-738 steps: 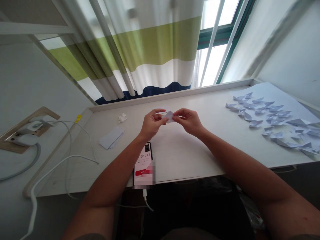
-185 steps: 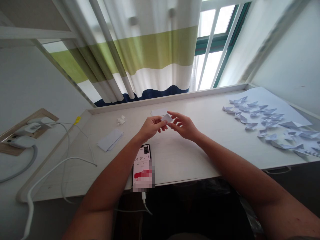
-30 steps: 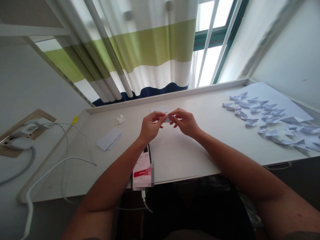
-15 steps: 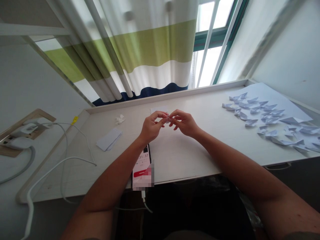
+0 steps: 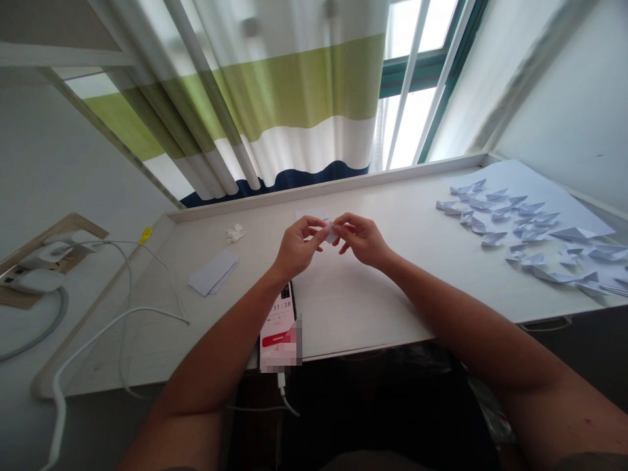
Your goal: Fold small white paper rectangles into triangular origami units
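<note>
Both my hands meet over the middle of the white desk. My left hand and my right hand each pinch a small folded piece of white paper between thumb and fingertips, a little above the desk. Most of the paper is hidden by my fingers. A flat white slip lies on the desk just behind my hands. My left forearm passes over a phone with a timer on its screen.
Several folded paper pieces lie on a large white sheet at the right. A stack of paper slips and a crumpled scrap lie at the left. White cables and chargers run along the left edge. A striped curtain hangs behind.
My fingers have shifted slightly on the small paper piece; the right fingers, spread half a second ago, are pinched on it again. The phone timer has advanced.
</note>
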The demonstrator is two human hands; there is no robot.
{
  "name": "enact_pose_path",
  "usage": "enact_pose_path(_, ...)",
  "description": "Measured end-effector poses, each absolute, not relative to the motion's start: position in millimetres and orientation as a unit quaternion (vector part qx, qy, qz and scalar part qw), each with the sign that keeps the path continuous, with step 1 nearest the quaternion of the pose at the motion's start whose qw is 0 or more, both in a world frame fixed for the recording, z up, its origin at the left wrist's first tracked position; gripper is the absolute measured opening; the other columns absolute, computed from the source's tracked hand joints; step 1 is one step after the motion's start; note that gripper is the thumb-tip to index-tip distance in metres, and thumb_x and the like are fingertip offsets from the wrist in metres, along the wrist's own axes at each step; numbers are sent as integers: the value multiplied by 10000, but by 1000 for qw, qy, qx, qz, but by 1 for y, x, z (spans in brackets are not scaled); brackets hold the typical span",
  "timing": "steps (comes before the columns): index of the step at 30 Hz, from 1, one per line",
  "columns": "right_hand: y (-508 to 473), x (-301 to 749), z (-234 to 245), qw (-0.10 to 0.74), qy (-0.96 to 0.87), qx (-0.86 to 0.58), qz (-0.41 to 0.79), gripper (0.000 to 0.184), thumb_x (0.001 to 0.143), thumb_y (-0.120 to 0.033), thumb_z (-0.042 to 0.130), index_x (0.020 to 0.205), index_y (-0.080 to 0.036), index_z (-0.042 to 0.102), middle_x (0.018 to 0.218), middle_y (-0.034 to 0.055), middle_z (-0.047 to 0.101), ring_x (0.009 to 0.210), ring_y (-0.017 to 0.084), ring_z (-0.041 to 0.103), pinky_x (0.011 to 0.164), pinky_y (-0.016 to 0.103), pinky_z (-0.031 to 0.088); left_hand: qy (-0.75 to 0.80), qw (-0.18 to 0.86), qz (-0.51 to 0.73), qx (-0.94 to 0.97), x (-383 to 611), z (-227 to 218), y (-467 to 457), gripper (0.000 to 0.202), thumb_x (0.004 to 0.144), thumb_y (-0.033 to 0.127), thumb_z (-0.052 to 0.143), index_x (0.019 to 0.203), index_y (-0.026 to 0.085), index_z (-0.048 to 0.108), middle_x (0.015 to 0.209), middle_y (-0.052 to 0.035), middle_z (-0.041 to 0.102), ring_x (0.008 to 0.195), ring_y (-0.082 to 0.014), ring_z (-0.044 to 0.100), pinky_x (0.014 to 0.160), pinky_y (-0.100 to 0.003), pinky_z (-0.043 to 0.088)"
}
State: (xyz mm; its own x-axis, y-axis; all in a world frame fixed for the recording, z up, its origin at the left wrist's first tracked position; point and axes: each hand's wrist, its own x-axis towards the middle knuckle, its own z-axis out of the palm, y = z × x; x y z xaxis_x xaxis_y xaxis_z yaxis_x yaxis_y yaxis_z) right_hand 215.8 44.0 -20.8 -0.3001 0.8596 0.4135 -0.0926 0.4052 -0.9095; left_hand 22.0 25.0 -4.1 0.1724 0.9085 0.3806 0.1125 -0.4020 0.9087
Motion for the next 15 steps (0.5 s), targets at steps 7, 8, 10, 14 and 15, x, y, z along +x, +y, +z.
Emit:
enact_pose_path(7, 47, 214, -23, 547, -636, -291, 460, 513, 834, -687, 842, 920, -201, 705, 769, 14, 712, 675, 166, 704, 482, 264, 596, 416, 447, 480, 630, 18, 1, 22, 431, 843, 461, 896, 1128, 160, 779, 864, -70, 820, 763, -201, 791, 625, -275, 596)
enact_pose_path(8, 47, 214, -23, 549, -638, -290, 455, 505, 835, -676, 848, 943, -203, 711, 771, 13, 717, 673, 165, 705, 483, 264, 595, 418, 453, 474, 629, 18, 1, 23, 406, 846, 469, 889, 1088, 156, 798, 870, -80, 827, 779, -209, 797, 622, -275, 593)
enact_pose_path(10, 47, 214, -23, 554, -639, -290, 448, 507, 826, -662, 862, 999, -209, 713, 776, 7, 728, 662, 162, 704, 483, 263, 590, 418, 460, 468, 628, 17, 1, 24, 360, 850, 474, 879, 1007, 154, 822, 884, -92, 837, 794, -218, 804, 614, -276, 587)
enact_pose_path(14, 47, 214, -22, 554, -630, -296, 457, 559, 792, -671, 884, 1035, -199, 711, 768, 10, 742, 649, 165, 708, 486, 265, 592, 417, 466, 469, 624, 17, -1, 26, 346, 818, 468, 905, 960, 159, 840, 855, -94, 840, 757, -224, 808, 618, -291, 587)
enact_pose_path(15, 46, 214, -22, 550, -627, -298, 464, 569, 789, -675, 885, 1040, -192, 717, 771, 18, 749, 655, 169, 714, 491, 269, 598, 417, 464, 472, 622, 17, 0, 26, 347, 810, 470, 912, 951, 160, 842, 844, -95, 839, 750, -226, 808, 621, -295, 587)
